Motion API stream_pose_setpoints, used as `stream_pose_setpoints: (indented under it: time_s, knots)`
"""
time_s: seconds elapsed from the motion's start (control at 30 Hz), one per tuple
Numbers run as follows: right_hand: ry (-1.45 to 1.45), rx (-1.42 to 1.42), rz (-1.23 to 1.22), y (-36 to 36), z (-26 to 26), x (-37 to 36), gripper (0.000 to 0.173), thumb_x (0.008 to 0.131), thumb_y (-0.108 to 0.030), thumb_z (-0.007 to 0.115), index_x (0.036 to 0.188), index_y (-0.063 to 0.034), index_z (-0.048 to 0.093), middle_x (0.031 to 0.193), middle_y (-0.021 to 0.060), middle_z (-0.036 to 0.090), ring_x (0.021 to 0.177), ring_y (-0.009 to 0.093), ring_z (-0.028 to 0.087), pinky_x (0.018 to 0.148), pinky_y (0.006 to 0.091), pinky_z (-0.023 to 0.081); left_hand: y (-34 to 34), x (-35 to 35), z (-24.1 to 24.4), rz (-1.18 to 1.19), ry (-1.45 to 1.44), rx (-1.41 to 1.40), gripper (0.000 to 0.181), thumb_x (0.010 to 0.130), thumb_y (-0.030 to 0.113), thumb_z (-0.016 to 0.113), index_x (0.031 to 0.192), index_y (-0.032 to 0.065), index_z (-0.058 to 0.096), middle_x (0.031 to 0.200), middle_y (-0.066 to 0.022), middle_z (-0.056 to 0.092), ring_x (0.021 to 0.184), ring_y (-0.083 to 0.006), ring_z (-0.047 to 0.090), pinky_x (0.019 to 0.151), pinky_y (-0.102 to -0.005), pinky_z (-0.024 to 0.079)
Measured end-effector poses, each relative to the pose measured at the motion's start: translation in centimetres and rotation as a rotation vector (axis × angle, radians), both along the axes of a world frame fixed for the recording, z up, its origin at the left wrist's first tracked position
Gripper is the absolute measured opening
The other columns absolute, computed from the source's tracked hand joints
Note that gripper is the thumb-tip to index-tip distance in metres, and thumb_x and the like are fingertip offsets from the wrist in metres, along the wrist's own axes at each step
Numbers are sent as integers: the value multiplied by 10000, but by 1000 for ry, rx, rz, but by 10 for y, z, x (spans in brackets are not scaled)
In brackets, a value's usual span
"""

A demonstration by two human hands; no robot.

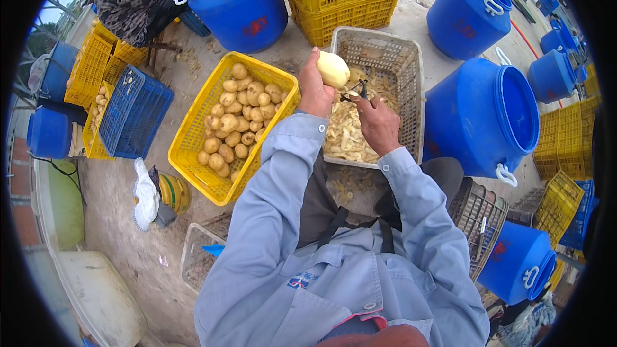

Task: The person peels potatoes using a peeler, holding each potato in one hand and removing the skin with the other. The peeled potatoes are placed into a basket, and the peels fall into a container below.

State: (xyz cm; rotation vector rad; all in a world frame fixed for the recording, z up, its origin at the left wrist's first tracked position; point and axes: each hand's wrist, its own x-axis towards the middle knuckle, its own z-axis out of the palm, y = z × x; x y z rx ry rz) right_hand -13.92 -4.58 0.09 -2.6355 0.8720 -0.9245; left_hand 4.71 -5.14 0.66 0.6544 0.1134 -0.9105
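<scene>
My left hand holds a pale, peeled potato over the near left part of a grey plastic crate. Just right of the potato, my right hand grips a black-handled peeler, its head close to the potato's lower right side. Potato peelings lie in the grey crate beneath both hands. To the left, a yellow plastic crate holds many unpeeled potatoes, beside my left forearm.
Blue plastic drums stand ahead and at right. Stacked yellow crates rise behind the grey crate. A blue crate and a yellow bucket with a white glove are at left. Another person sits at upper left.
</scene>
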Motion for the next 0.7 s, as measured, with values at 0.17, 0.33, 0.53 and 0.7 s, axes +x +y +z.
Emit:
stream_pose_setpoints:
  time_s: [0.17,0.33,0.53,0.7]
  knots:
    - [-267,228,41,-4,2,-5,295,841,-42,610,1120,-134,641,856,105,626,748,284,618,642,371,479,-1,3,-8,18,8,-28,250,877,286,606,1007,82,540,949,-85,616,878,-258,616,804,-452,515]
    - [-411,373,154,1,41,12,243,874,2,571,1110,-22,620,1048,128,668,949,235,647,790,314,494,-5,2,-9,-57,66,-96,201,898,286,558,944,91,558,856,-88,624,800,-260,623,759,-429,525]
    - [-449,300,204,-6,36,16,247,858,-12,594,1090,-77,650,984,113,664,886,260,647,736,334,503,-5,0,-6,-114,47,-152,197,906,282,534,911,87,564,815,-87,626,757,-251,624,723,-417,529]
    - [-406,239,215,-8,38,16,275,840,-8,606,1086,-119,659,888,105,645,793,265,632,679,356,492,-6,5,-13,-171,44,-195,210,902,288,534,895,82,576,815,-103,639,755,-259,629,733,-411,529]
